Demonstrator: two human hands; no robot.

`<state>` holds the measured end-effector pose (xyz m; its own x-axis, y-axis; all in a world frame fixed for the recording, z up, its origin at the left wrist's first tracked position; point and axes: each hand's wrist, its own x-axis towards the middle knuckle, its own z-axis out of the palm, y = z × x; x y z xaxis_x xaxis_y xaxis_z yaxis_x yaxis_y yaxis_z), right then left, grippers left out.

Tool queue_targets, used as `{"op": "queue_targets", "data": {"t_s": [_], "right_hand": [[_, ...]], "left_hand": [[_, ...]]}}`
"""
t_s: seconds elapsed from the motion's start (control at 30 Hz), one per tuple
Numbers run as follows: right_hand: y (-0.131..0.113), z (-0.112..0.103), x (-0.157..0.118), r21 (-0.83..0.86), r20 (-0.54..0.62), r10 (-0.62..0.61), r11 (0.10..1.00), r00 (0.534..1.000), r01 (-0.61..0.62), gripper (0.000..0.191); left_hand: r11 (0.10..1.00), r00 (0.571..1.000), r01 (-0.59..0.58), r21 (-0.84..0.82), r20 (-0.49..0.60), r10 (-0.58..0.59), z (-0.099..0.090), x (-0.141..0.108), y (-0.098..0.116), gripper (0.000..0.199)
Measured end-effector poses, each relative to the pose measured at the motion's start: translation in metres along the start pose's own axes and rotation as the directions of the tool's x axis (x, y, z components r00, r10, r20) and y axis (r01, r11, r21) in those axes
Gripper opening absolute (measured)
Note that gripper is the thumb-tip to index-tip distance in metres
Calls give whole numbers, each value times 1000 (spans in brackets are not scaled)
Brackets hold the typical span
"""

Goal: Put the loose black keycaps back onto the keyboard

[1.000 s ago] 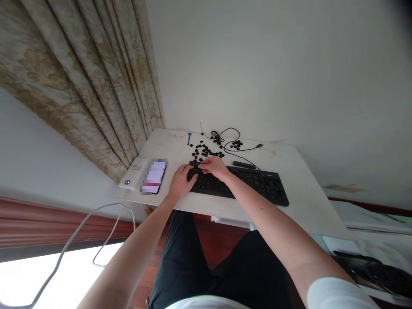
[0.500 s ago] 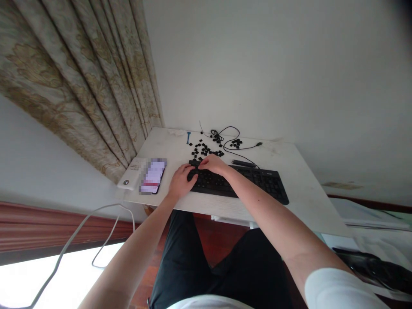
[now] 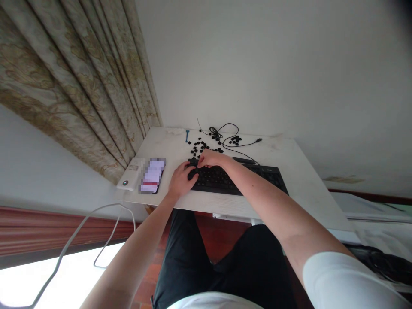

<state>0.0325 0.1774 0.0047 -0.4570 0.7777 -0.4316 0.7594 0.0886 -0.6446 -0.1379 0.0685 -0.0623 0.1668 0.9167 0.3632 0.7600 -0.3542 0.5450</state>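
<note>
Resting on the keyboard (image 3: 217, 180), left hand (image 3: 182, 179) splayed, empty, right hand (image 3: 211, 159) bent downward, grip and contents unclear

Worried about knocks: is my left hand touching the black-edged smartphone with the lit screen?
Apart: the head view shows a strip of white tabletop between the left hand and the black-edged smartphone.

head-worn; looks forward, down over desk (image 3: 305, 184)
</note>
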Motion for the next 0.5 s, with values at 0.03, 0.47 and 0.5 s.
{"op": "queue_targets", "data": {"t_s": [0.03,0.47,0.5], "right_hand": [[-1,-1,3,-10,13,17,1000,1000,-17,11],[0,-10,21,83,155,107,989,982,-121,25],[1,-10,22,88,158,106,989,982,-121,26]], "left_hand": [[1000,1000,1,5,3,-1,0,0,0,28],[997,999,43,-69,16,-42,0,1,-6,38],[996,999,47,-77,20,-46,0,1,-6,40]]}}
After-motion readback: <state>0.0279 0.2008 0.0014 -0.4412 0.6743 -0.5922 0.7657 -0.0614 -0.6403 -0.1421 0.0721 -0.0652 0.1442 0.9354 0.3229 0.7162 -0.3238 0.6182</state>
